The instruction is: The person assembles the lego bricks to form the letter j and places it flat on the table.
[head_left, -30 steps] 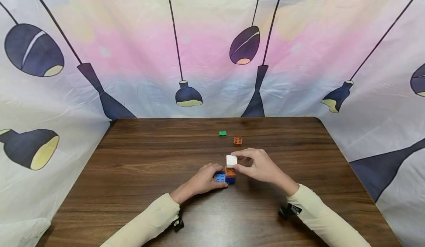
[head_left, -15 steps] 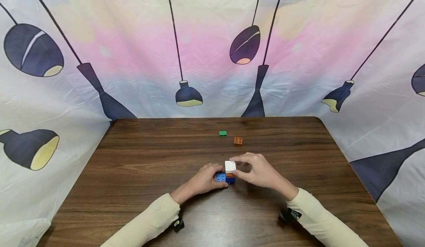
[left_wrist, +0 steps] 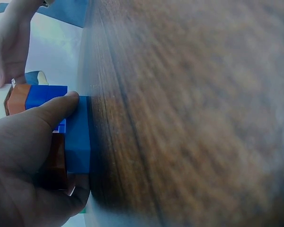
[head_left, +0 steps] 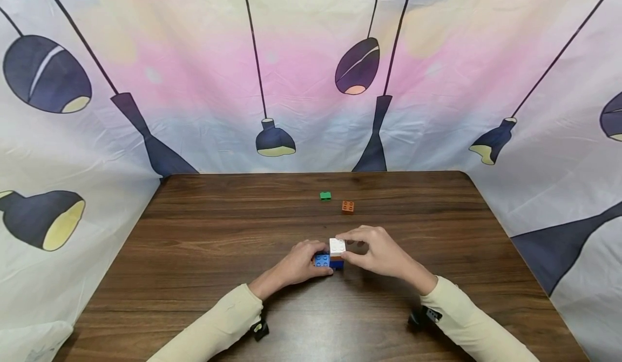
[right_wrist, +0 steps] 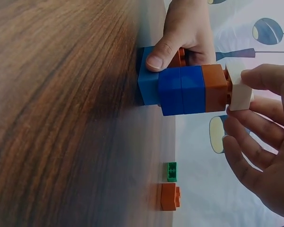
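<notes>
The left hand [head_left: 302, 263] grips the blue base brick [left_wrist: 78, 137]; beside it, the right hand [head_left: 379, 249] pinches a white brick [head_left: 337, 246] over the stack's orange brick [right_wrist: 215, 87], studs showing between. Beyond the hands, loose orange [head_left: 347, 206] and green bricks [head_left: 325, 195] lie on the tabletop [head_left: 218, 216].

From above and well back, the head view faces forward and down over the wooden table [head_left: 218, 216], while both wrist views, low, close and rolled sideways in opposite directions, face forward and share the brick stack [right_wrist: 193, 90], left hand [head_left: 298, 263] and right hand [head_left: 378, 248].
</notes>
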The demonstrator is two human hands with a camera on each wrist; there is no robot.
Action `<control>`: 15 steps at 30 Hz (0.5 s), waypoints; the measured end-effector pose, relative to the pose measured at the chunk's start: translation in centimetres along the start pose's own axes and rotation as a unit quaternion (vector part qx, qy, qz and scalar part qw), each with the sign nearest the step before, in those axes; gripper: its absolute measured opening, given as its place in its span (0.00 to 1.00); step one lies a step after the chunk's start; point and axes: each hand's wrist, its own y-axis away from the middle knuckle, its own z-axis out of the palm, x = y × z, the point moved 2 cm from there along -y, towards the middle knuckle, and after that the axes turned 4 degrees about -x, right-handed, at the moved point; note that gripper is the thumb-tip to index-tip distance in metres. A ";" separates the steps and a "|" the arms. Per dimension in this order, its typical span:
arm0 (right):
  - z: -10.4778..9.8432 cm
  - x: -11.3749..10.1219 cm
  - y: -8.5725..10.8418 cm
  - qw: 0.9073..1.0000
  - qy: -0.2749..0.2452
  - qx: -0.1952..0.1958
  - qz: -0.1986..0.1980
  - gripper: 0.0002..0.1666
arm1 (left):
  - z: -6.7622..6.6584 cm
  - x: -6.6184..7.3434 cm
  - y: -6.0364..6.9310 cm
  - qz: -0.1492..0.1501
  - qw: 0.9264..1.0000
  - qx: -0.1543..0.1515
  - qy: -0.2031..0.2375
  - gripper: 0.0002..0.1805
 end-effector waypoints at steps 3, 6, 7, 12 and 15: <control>-0.1 0.0 0.0 1.000 -0.008 -0.005 0.005 0.20 | 0.0 0.0 0.0 -0.001 1.000 -0.002 -0.001 0.19; -0.1 -0.1 -0.1 1.000 -0.010 -0.009 0.011 0.20 | 0.0 0.0 0.0 -0.002 1.000 -0.005 0.001 0.19; -0.1 -0.1 -0.1 1.000 -0.008 -0.010 0.011 0.20 | 0.0 0.0 0.0 -0.003 1.000 -0.006 0.002 0.19; -0.1 -0.3 -0.2 1.000 0.019 -0.010 -0.006 0.19 | 0.0 0.0 0.1 -0.007 1.000 -0.006 0.001 0.18; -0.2 -0.5 -0.4 0.999 0.041 -0.009 -0.021 0.19 | 0.0 0.0 0.0 -0.006 1.000 -0.004 0.000 0.18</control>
